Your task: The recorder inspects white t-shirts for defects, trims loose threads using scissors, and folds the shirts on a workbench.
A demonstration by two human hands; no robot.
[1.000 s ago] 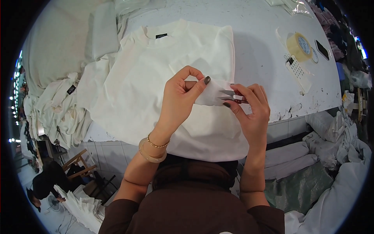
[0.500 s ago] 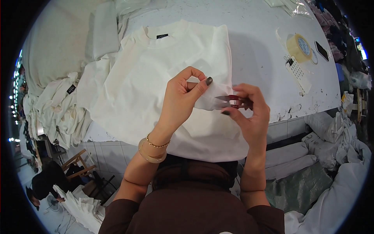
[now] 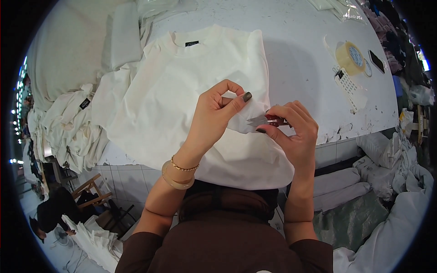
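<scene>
A white crew-neck shirt (image 3: 182, 91) with a black neck label lies spread over the table's near side, its lower end hanging past the edge. My left hand (image 3: 216, 109) pinches a raised fold of its fabric between thumb and fingers. Close to its right, my right hand (image 3: 293, 129) grips small red-handled thread snips (image 3: 268, 120). The grey blades point left, against the lifted fabric, and look nearly closed. Whether a thread lies between them is too small to tell.
On the table's right stand a roll of tape (image 3: 349, 58), a phone (image 3: 376, 61) and a white tag card (image 3: 350, 91). Crumpled white garments (image 3: 68, 123) are heaped at the left, before folded cloth (image 3: 73, 50). Wrapped rolls (image 3: 337, 182) lie on the floor, right. A person (image 3: 59, 209) is at lower left.
The snips' blades have come closer together and moved slightly left. My right hand's fingers have closed further round the handles. My left hand keeps its pinch, almost in place.
</scene>
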